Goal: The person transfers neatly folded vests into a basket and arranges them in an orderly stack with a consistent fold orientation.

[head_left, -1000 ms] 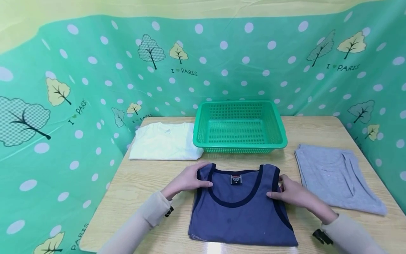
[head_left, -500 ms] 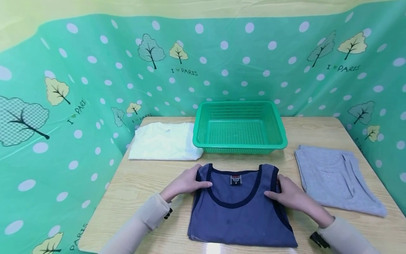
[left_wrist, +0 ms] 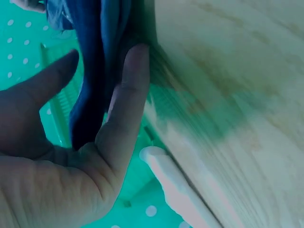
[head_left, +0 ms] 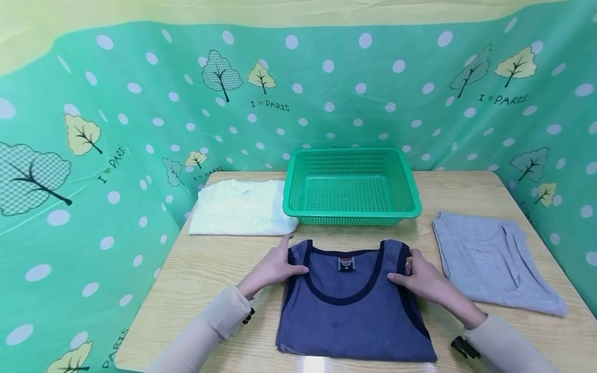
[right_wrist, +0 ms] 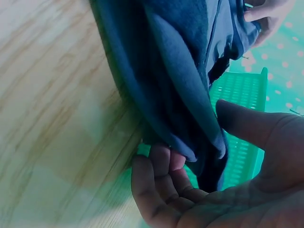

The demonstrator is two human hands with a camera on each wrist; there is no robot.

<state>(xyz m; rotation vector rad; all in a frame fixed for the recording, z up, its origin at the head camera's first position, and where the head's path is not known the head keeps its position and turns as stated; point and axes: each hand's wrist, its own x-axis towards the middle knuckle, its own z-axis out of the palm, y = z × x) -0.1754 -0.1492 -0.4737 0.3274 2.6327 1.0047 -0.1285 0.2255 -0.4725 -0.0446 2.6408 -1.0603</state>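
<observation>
A navy tank top [head_left: 342,326] with black trim lies folded on the table, neckline facing away. At its left shoulder, my left hand [head_left: 274,265] lays the thumb on top with the cloth between thumb and fingers; the left wrist view shows its long finger [left_wrist: 133,95] fairly straight along the underside. My right hand [head_left: 423,277] holds the right shoulder. In the right wrist view its fingers [right_wrist: 164,185] curl under the cloth edge and its thumb [right_wrist: 242,121] lies against the upper side. Some fingertips are hidden by the fabric.
Behind the tank top stands a green plastic basket [head_left: 353,214] with nothing in it. A folded white shirt [head_left: 240,210] lies at the back left, touching the basket. A folded grey garment [head_left: 489,259] lies on the right of the wooden table [head_left: 205,269]. A patterned curtain [head_left: 326,77] surrounds the table.
My left index finger has straightened and lifted off the shoulder of the tank top. The right hand has shifted slightly left and up. The tank top has barely moved.
</observation>
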